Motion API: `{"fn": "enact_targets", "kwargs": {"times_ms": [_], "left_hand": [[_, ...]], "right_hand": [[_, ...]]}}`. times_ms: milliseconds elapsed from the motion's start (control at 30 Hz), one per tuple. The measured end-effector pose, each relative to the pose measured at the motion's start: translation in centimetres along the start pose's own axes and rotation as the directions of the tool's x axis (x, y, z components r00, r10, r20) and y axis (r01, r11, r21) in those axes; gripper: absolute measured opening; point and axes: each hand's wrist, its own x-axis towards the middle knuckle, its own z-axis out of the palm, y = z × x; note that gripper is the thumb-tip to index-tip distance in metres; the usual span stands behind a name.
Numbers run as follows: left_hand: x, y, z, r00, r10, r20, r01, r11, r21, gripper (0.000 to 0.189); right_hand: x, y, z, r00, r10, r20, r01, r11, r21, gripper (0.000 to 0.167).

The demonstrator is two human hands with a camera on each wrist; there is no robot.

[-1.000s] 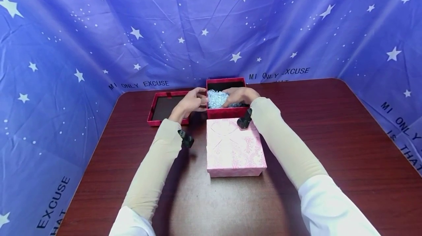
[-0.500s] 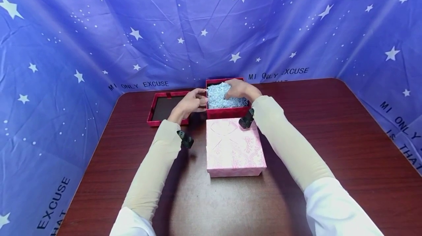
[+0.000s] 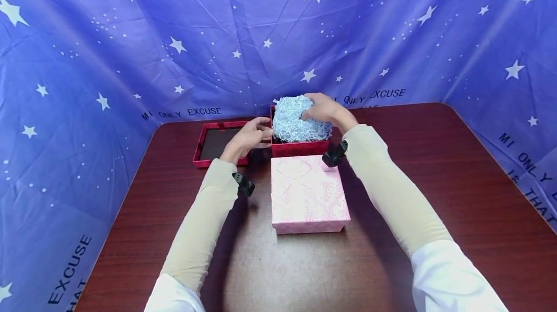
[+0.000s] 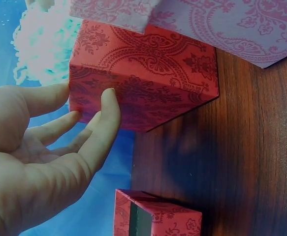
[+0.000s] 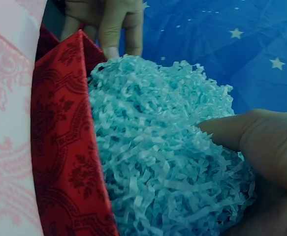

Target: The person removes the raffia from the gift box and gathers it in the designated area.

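Note:
Light-blue shredded paper (image 3: 298, 121) rises in a thick clump above the rim of a red patterned gift box (image 3: 300, 149) at the back of the table. My right hand (image 3: 326, 109) grips the clump from its right side; in the right wrist view the thumb (image 5: 232, 130) digs into the strands, the other fingers mostly hidden. At the box's left side is my left hand (image 3: 252, 135), its fingers loosely extended with the tips right at the red wall, as the left wrist view also shows.
A pink patterned box (image 3: 309, 196) with its lid on stands directly in front of the red box. To the left, a red lid (image 3: 202, 150) lies with its dark inside up. Blue star-printed cloth (image 3: 261, 22) hangs behind the table (image 3: 413, 167).
My right hand has risen from inside the red box, lifting the shredded paper above the rim. The left hand stays at the box's side.

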Motion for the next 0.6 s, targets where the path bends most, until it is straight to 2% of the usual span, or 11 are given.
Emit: {"fn": "enact_targets", "kwargs": {"times_ms": [433,600], "left_hand": [[0.1,0.0,0.0,1.000,0.001,-0.008,-0.001,1.000,-0.009,0.053],[0.1,-0.1,0.0,1.000,-0.002,-0.008,0.002,1.000,-0.006,0.054]], "right_hand": [[-1.5,0.2,-1.7,0.993,-0.047,-0.106,0.055,0.996,0.072,0.081],[-2.2,0.1,-2.3,0.978,-0.109,-0.180,0.131,0.985,0.113,0.060]]}}
